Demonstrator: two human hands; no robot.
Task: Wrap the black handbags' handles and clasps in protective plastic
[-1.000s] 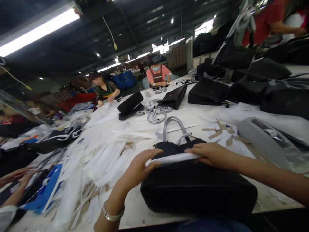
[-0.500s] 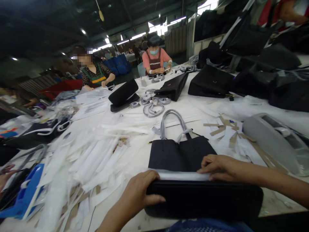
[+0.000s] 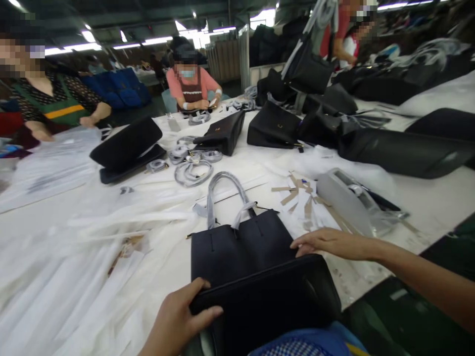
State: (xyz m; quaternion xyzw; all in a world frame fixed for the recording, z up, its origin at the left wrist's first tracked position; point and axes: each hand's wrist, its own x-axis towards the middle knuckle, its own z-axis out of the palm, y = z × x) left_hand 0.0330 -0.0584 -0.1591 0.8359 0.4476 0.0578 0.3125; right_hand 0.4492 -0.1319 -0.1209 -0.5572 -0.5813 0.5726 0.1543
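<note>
A black handbag (image 3: 237,252) lies before me on the white table, its base toward me and its grey-wrapped handles (image 3: 222,178) pointing away. At the base's left corner, my left hand (image 3: 181,311) grips the bag, thumb on the base and fingers over the edge. My right hand (image 3: 326,243) touches the right side near the base edge, fingers stretched out and holding nothing I can see. The bag's near lower part is partly hidden by blue fabric (image 3: 297,346) at the bottom of the view.
Long white strips (image 3: 55,277) are heaped at left. A grey tape dispenser (image 3: 345,198) stands at right beside brown and white strips (image 3: 302,198). Farther back are wrapped coils (image 3: 193,170) and several black bags (image 3: 274,126). Two co-workers' hands are busy across the table.
The view has swung right. The white strip along the bag's edge between my hands no longer shows. My right hand has moved to the bag's right side, its fingers straighter.
</note>
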